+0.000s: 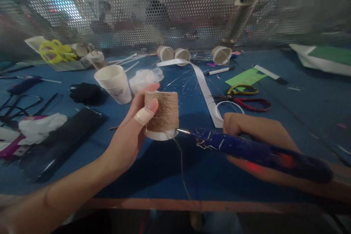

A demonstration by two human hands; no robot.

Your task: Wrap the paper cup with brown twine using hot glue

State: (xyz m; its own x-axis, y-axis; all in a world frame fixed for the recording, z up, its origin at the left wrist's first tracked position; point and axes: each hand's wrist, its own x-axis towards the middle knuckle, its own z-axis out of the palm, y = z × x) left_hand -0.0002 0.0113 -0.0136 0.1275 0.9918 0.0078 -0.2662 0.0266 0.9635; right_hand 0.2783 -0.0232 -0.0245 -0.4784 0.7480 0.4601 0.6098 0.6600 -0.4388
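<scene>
L hand [130,131] is gripping twine-wrapped cup [166,111]; R hand [256,126] is holding blue tool [246,149], tip [184,131] pointing at cup's btm.

Between the twine-wrapped cylinder [166,111] and the near edge, the blue tabletop [153,175] offers me open room, crossed by a dangling strand [181,161]. My blue pen-shaped tool [244,150] blocks the cylinder's right. Nested paper cups [113,85] stand behind my left hand [127,135]; pliers [231,94] and a long white strip [202,84] obstruct beyond my right hand [255,128].
</scene>
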